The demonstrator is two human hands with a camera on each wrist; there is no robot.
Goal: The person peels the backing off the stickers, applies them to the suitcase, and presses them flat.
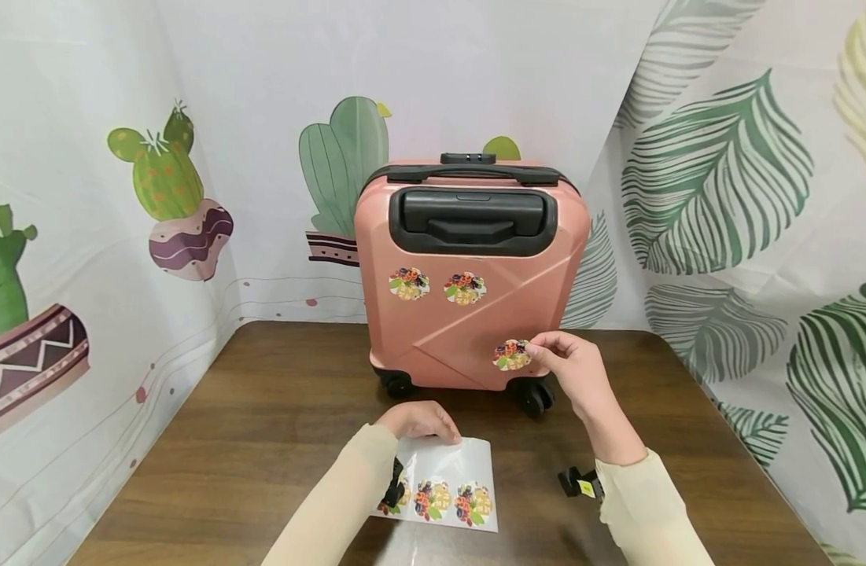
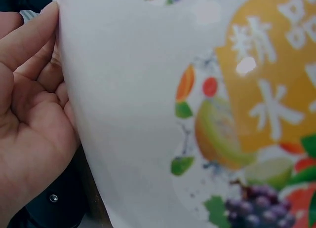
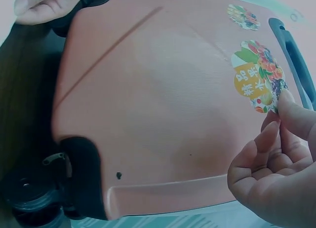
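My right hand [image 1: 567, 365] pinches the edge of a round fruit sticker [image 1: 511, 355] between thumb and fingertips, in front of the lower right of a pink suitcase [image 1: 447, 338]. In the right wrist view the held fruit sticker [image 3: 252, 82] shows a yellow patch with white characters. Two similar stickers [image 1: 409, 284] sit side by side on the upper left of the suitcase shell. My left hand [image 1: 421, 420] grips the top edge of a white sticker sheet [image 1: 447, 456], which carries several fruit stickers along its lower part. Up close, the left wrist view shows the sheet [image 2: 123, 90] beside the curled fingers.
The suitcase stands upright on black wheels [image 1: 532, 397] at the back of a brown wooden table [image 1: 284, 393]. Its black handle recess [image 1: 473, 220] faces me. Behind hangs a printed curtain [image 1: 263, 118] with cacti and leaves. Black wrist devices [image 1: 581, 482] are strapped to both arms.
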